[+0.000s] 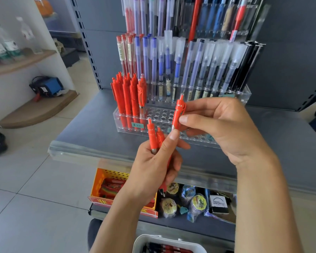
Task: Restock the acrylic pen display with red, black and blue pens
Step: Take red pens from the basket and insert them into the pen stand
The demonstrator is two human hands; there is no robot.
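Your right hand pinched a single red pen between thumb and forefinger, clicker end up, at the centre of the frame; the upright hold suited lowering it tip-first into a hole. Your left hand curled its fingers round a small bundle of spare red pens, the thumb tip reaching up to touch the lower end of the single pen, probably to steady it as it parted from the bundle. Keeping the stock in one hand left the other free to place pens singly.

The acrylic pen display stood behind your hands on a grey shelf. Its front tier held a cluster of red pens at its left end, with open holes to their right; the pinched pen hung just above those holes. The tiers behind, toward the top of the frame, carried capped pens in red, blue and black.

Below the shelf edge lay a lower shelf with an orange box and wrapped small goods. A white basket holding more pens sat at the bottom centre. The upper left showed a pale tiled floor and white shelving with bottles.
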